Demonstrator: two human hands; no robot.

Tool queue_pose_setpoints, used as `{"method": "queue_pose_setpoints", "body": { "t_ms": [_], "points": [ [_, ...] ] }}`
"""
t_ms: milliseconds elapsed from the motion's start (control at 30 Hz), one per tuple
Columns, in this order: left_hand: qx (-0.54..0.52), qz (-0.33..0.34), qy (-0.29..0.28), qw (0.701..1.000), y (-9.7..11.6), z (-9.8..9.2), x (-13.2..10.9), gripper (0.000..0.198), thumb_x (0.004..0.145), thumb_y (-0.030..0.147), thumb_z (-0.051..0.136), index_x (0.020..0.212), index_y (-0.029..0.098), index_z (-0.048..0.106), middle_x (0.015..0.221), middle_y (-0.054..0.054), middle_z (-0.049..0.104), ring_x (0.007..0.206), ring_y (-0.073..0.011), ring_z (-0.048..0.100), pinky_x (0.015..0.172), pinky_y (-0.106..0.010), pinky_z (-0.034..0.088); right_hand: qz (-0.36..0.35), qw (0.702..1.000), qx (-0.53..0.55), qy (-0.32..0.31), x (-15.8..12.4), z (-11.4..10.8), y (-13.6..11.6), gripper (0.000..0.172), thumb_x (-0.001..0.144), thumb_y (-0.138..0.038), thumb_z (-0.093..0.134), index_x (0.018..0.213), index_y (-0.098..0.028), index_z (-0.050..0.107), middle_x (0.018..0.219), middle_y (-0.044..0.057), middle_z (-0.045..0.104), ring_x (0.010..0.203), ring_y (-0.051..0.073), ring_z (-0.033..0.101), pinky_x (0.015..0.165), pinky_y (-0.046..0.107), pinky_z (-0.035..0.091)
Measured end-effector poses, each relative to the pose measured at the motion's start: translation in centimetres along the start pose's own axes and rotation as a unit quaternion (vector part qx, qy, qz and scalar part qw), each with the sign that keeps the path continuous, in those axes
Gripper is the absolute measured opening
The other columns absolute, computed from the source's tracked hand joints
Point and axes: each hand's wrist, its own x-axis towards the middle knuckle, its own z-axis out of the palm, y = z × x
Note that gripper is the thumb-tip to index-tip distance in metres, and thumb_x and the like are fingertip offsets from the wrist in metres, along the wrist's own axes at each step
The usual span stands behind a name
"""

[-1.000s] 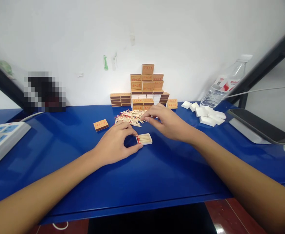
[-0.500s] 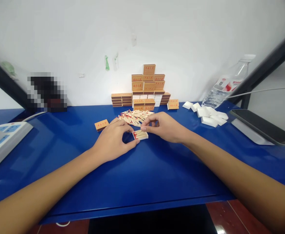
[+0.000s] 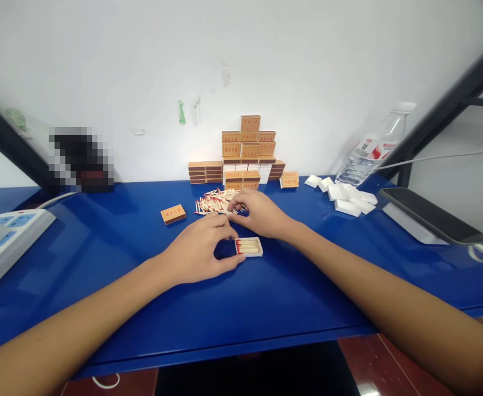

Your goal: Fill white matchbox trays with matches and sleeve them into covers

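A white matchbox tray point(image 3: 259, 254) with red-tipped matches lying in it rests on the blue table. My left hand point(image 3: 202, 247) grips its left end between thumb and index finger. Just beyond is a loose pile of matches point(image 3: 210, 201), heads pointing mostly left. The fingers of my right hand point(image 3: 254, 212) are pinched at the near right edge of this pile, close to my left knuckles. What they hold, if anything, is too small to make out. Left of the pile lies an orange matchbox cover point(image 3: 173, 214).
Against the wall rises a stack of orange matchboxes point(image 3: 241, 148). Several white trays point(image 3: 349, 198) lie at the right, before a leaning plastic bottle point(image 3: 373, 146). A phone point(image 3: 435, 214) rests on a stand at far right. A power strip point(image 3: 18, 236) sits at far left.
My right hand has gone from above the tray leftward to the match pile. The tray, in my left hand's grip, has shifted right and closer to me. The view has tilted slightly.
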Motion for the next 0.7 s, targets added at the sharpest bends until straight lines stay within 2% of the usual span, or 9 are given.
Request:
{"method": "queue_pose_setpoints", "body": {
  "t_ms": [133,267,400,533,700],
  "points": [
    [0.023,-0.013,0.003,1.0,-0.2,-0.1,0.1,0.028,0.093,0.044,0.074,0.101,0.018,0.075,0.095,-0.007,0.067,0.092,-0.0244,0.063,0.083,-0.042,0.055,0.015,0.999,-0.042,-0.028,0.3,0.2,-0.4,0.014,0.097,-0.022,0.069,0.084,-0.017,0.069,0.092,0.007,0.068,0.088,0.02,0.059,0.079,0.034,0.041],
    [0.051,-0.039,0.006,0.998,-0.5,-0.2,0.3,0.028,0.093,0.044,0.073,0.101,0.017,0.075,0.098,-0.009,0.069,0.095,-0.0262,0.065,0.085,-0.043,0.055,0.033,0.994,-0.078,-0.071,-0.6,-1.0,-0.4,0.019,0.1,-0.024,0.066,0.082,-0.018,0.066,0.093,0.009,0.066,0.092,0.024,0.058,0.081,0.035,0.042],
    [0.069,-0.056,0.012,0.996,-0.8,-0.3,0.2,0.026,0.094,0.043,0.072,0.099,0.017,0.074,0.097,-0.008,0.07,0.096,-0.0265,0.065,0.087,-0.043,0.055,0.038,0.991,-0.065,-0.111,-1.7,-2.5,0.4,0.022,0.103,-0.028,0.058,0.082,-0.02,0.062,0.094,0.011,0.066,0.094,0.026,0.058,0.083,0.038,0.044],
    [0.072,-0.062,0.015,0.995,-0.9,-0.3,0.3,0.026,0.094,0.043,0.071,0.097,0.018,0.074,0.095,-0.007,0.07,0.095,-0.0261,0.065,0.086,-0.042,0.054,0.029,0.991,-0.05,-0.117,-2.4,-3.9,0.8,0.02,0.104,-0.032,0.052,0.088,-0.021,0.058,0.1,0.011,0.064,0.097,0.026,0.057,0.085,0.04,0.045],
    [0.072,-0.069,0.014,0.995,-1.0,-0.3,0.5,0.026,0.094,0.044,0.071,0.097,0.018,0.073,0.097,-0.008,0.071,0.096,-0.0263,0.065,0.086,-0.042,0.054,-0.008,0.992,-0.02,-0.127,-3.1,-4.7,-0.4,0.023,0.105,-0.037,0.05,0.091,-0.021,0.057,0.101,0.011,0.063,0.096,0.025,0.056,0.085,0.039,0.046]
  ]
}}
